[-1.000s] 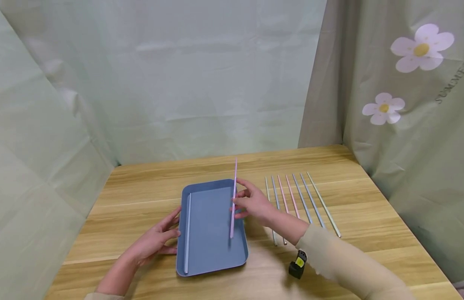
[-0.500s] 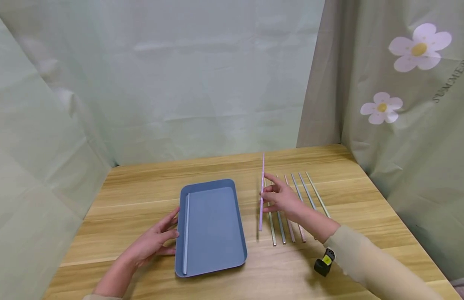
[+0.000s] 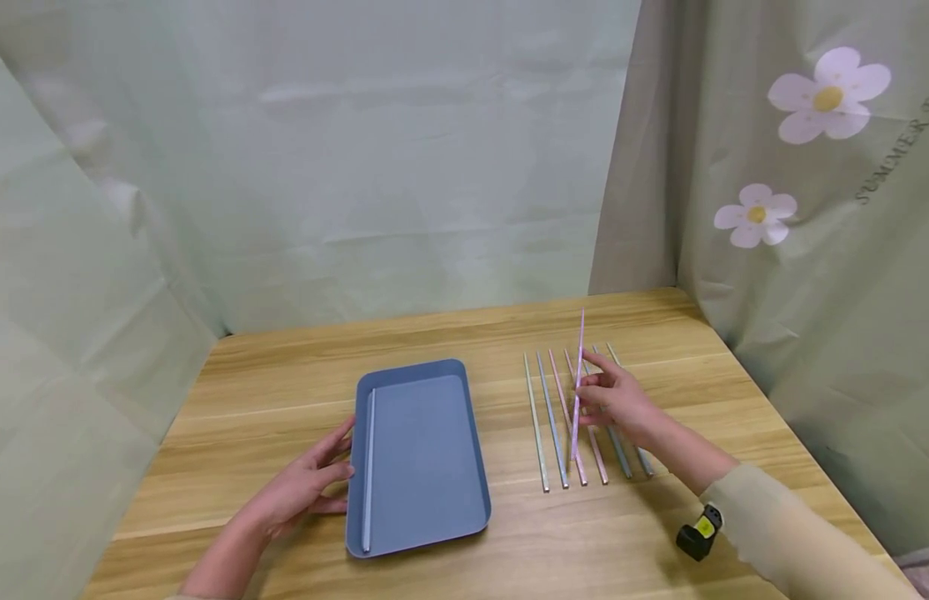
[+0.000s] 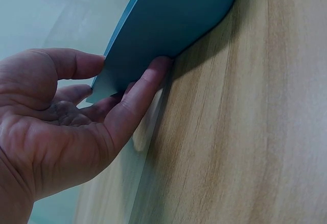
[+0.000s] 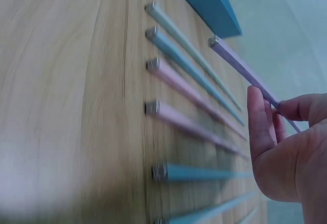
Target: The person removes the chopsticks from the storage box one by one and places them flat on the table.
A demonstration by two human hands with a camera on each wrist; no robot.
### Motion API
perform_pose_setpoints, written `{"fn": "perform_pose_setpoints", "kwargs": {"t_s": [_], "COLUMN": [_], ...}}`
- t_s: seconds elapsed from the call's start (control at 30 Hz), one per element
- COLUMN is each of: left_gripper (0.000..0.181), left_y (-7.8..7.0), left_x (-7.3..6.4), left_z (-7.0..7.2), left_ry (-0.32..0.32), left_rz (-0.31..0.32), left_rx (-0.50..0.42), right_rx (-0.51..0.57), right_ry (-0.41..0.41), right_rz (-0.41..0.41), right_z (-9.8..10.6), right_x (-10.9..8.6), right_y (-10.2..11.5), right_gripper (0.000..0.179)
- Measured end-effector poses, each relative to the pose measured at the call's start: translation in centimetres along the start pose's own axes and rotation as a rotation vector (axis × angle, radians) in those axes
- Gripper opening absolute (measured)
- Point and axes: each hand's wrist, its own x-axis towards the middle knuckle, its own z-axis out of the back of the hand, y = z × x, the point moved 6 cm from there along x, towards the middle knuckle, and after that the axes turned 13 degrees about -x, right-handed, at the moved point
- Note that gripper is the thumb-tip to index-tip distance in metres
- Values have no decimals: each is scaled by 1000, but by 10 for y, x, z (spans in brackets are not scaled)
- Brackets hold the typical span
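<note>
My right hand (image 3: 621,404) pinches a purple chopstick (image 3: 580,371) near its middle, holding it raised over a row of chopsticks. In the right wrist view the square end of this purple chopstick (image 5: 232,56) points away from the hand, with thumb and fingers round the shaft. Below it, light green (image 3: 536,429), blue (image 3: 553,429) and pink chopsticks lie roughly parallel on the table; my hand partly covers those at the right. My left hand (image 3: 302,483) rests against the left side of a blue-grey tray (image 3: 434,450), thumb tip at the rim (image 4: 104,55). One pale chopstick (image 3: 370,475) lies along the tray's left wall.
The wooden table (image 3: 284,392) reaches back to a pale curtain (image 3: 434,167) and is flanked by curtains on both sides. A black device with a yellow label (image 3: 700,533) sits at my right wrist.
My right hand has carried the purple chopstick rightward, from over the tray to over the row of chopsticks. The left hand stays at the tray's left side.
</note>
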Motion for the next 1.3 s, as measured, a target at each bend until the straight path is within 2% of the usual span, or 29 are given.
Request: {"fn": "perform_pose_setpoints", "kwargs": {"t_s": [0.17,0.4,0.7,1.03,1.3], "left_gripper": [83,82,82,82,83], "left_y": [1,-1,0,1,0], "left_x": [-1,-2,-1,0,1], "left_z": [0,0,1,0,0], "left_ry": [2,-5,-8,5,5], "left_rz": [2,4,0,-2,1], "left_rx": [0,2,5,5,2], "right_rx": [-3,-25,-109,-211,-265], "right_ry": [-20,12,73,114,146], "right_rz": [-2,2,-81,-112,-124], "right_z": [24,67,109,127,128], "right_x": [-7,-12,-12,-13,-12], "right_y": [-1,-4,-21,-28,-36], "right_gripper": [79,79,77,76,72]}}
